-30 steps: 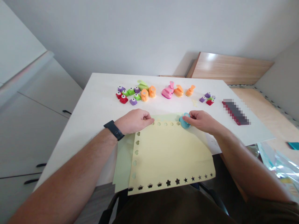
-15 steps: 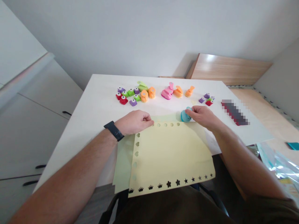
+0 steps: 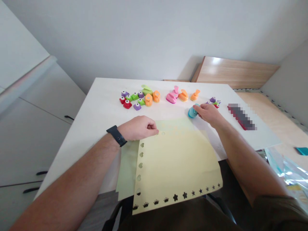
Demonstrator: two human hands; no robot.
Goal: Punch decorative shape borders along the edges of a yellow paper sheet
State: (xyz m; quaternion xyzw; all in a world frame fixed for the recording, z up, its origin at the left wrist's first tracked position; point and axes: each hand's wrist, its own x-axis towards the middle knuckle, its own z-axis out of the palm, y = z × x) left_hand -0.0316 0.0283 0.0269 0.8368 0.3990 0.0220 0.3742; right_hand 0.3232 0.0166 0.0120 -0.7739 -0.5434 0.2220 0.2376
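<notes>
My left hand (image 3: 143,127), with a dark band on its wrist, pinches the top left corner of a pale yellow sheet of paper (image 3: 178,163). Heart cut-outs run down the sheet's left side; crowns, flowers and stars line its near edge, which hangs over the table's front. In my right hand (image 3: 209,113) is a light blue craft punch (image 3: 193,111), gripped by its lever, just beyond the sheet's far edge and apart from it. Pale green paper (image 3: 127,170) lies underneath, showing at the left and back.
Small purple, green and red punches (image 3: 127,104) cluster at the back left of the white table (image 3: 91,118), beside larger orange ones (image 3: 148,100). Pink (image 3: 172,97) and orange punches (image 3: 183,95) stand farther right. A red-edged object (image 3: 242,117), blurred out, lies at the right.
My right hand has moved the blue craft punch away from the sheet's far edge, back and slightly right. The sheet has slid a little toward me, its far edge now lower.
</notes>
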